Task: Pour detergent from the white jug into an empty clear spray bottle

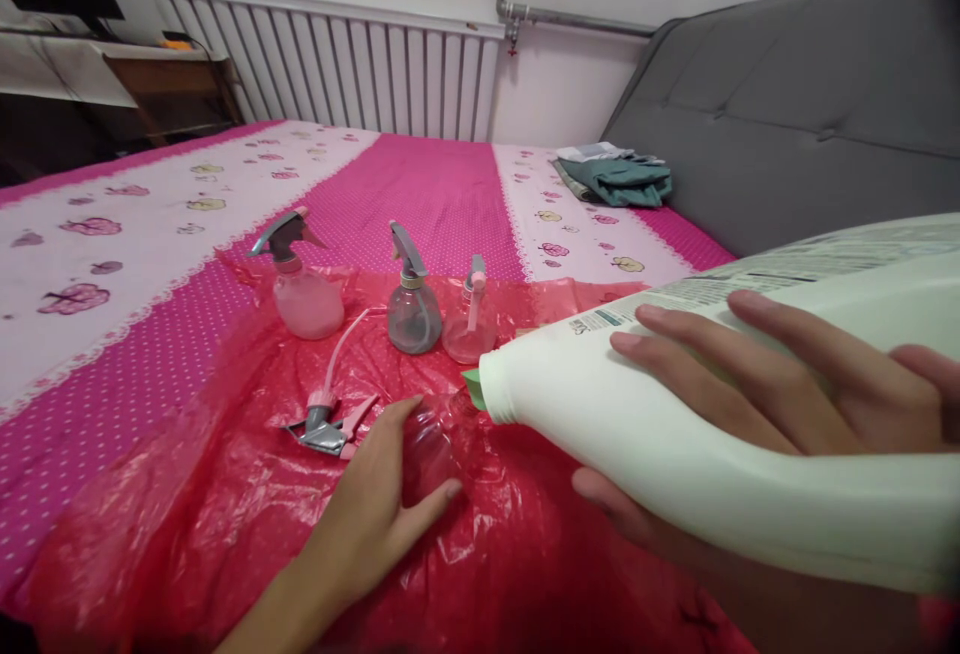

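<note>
Our right fingers [697, 359] grip the tilted white jug [570, 374], green spout [474, 390] near the clear bottle [431, 456] our left fingers [394, 426] cup on the red sheet [247, 534]. Loose steadying could tip the bottle, causing spills.

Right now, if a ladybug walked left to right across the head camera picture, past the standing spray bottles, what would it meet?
Pinkish spray bottle → grey spray bottle → clear spray bottle → big white bottle.
</note>
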{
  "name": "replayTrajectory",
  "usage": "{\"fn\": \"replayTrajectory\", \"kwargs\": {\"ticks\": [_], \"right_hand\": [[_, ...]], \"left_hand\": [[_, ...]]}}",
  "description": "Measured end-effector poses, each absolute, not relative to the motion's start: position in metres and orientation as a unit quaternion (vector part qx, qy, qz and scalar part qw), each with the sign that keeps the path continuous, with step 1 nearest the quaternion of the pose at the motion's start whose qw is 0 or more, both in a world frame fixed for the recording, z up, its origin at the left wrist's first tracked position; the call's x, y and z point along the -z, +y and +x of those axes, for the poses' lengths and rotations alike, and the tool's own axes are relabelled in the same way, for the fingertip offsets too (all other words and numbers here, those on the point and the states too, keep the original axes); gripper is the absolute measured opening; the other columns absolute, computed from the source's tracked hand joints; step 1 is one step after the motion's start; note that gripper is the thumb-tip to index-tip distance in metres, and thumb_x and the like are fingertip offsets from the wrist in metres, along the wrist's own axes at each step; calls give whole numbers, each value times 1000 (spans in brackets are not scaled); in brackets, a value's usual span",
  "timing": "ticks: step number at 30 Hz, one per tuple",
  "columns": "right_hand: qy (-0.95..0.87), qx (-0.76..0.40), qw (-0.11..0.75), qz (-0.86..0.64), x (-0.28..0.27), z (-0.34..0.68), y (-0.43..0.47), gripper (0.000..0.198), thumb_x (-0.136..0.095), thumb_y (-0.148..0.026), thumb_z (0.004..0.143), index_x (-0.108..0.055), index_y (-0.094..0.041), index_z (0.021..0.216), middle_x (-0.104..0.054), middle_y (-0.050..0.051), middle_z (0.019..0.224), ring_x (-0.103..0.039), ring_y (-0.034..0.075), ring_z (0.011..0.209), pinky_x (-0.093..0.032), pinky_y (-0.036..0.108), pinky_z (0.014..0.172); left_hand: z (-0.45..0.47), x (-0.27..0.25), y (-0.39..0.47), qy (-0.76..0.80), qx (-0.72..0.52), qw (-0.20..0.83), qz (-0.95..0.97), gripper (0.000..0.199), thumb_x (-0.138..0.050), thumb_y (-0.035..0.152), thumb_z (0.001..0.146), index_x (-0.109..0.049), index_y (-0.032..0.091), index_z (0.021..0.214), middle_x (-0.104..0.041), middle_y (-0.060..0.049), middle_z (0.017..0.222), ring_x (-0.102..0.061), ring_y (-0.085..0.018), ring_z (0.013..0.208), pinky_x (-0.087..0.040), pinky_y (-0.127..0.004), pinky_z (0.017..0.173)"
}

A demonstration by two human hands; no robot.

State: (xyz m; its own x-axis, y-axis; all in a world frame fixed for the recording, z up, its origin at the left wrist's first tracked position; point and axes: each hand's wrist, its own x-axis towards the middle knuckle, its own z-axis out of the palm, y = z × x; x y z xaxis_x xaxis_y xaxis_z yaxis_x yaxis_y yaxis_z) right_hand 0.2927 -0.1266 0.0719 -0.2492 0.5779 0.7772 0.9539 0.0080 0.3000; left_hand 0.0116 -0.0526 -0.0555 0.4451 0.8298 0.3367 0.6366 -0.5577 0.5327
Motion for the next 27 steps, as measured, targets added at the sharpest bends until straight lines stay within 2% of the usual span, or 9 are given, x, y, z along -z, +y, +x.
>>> {"fn": "replayTrajectory", "kwargs": {"ticks": [3,7,11,17,23,27], "right_hand": [[-673,422,224,-565,-74,294,-128,43,-48,-57,111,-58,-32,144,-50,-17,150,-40,13,153,-14,26,137],[-678,403,210,-578,-72,295,-132,38,-50,-39,110,-55,-34,148,-44,-19,155,-36,12,155,-12,26,136],[-684,401,208,-573,-70,298,-133,45,-47,-56,112,-54,-34,151,-46,-17,154,-38,15,154,-10,28,136],[-689,401,172,-579,-74,297,-137,46,-46,-53,110,-53,-34,151,-45,-11,157,-39,21,155,-19,37,134],[-683,391,172,-592,-76,295,-139,54,-45,-69,109,-54,-34,150,-52,-6,151,-43,25,151,-23,43,130],[-692,379,190,-585,-75,297,-137,51,-47,-61,110,-55,-32,151,-54,-4,150,-44,24,151,-24,43,129]], "left_hand": [[11,56,-52,442,-295,172,829,66,-66,47,101,-36,23,154,-62,-20,150,-66,-41,136,-58,-60,110],[11,58,-52,443,-301,179,825,66,-68,46,100,-38,24,154,-62,-19,150,-67,-40,136,-58,-60,110],[11,60,-51,438,-303,173,828,66,-67,45,100,-36,24,155,-62,-20,150,-67,-41,135,-58,-62,109],[11,62,-49,436,-297,149,836,65,-63,47,103,-31,25,155,-62,-21,148,-68,-42,133,-60,-63,107],[13,61,-51,435,-292,150,839,65,-63,48,103,-31,24,154,-62,-21,147,-69,-41,132,-60,-62,107],[13,60,-51,435,-291,152,838,65,-63,49,103,-32,23,154,-63,-21,146,-69,-40,132,-60,-61,107]]}}
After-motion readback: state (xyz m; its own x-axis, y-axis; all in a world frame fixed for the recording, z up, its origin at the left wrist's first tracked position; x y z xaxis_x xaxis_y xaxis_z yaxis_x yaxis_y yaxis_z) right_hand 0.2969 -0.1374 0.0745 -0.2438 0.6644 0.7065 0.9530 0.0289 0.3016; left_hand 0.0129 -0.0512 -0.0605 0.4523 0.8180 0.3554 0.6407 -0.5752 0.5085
